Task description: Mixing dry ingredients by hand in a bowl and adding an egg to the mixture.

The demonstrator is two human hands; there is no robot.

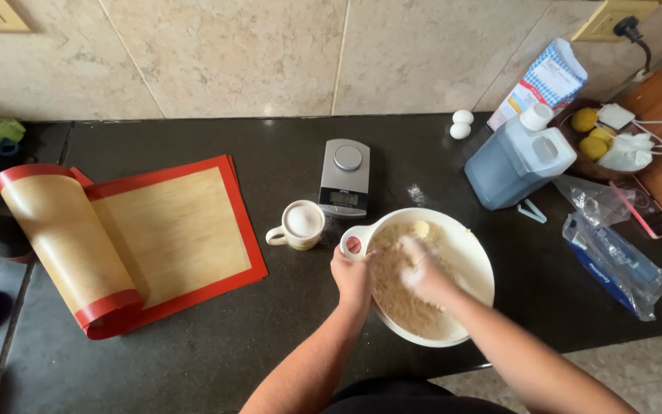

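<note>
Where the dark speckled stone counter (285, 353) spreads widest, a tan baking mat (155, 238) with red border, left end curled into a roll. Right of centre, near edge: round white mixing bowl (473, 253) of crumbly pale dough (400, 295). Far right: squarish translucent jug (519, 157) of bluish liquid. Left hand (352, 277) clasped on bowl's rim; right hand (423, 272) blurred, sunk in crumbs, grip unclear. Just left: mug (298, 226) of white powder. Behind: small grey scale (345, 178).

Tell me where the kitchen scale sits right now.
In the head view the kitchen scale sits on the dark counter near the middle, just behind the white mixing bowl and to the right of the mug.
</note>
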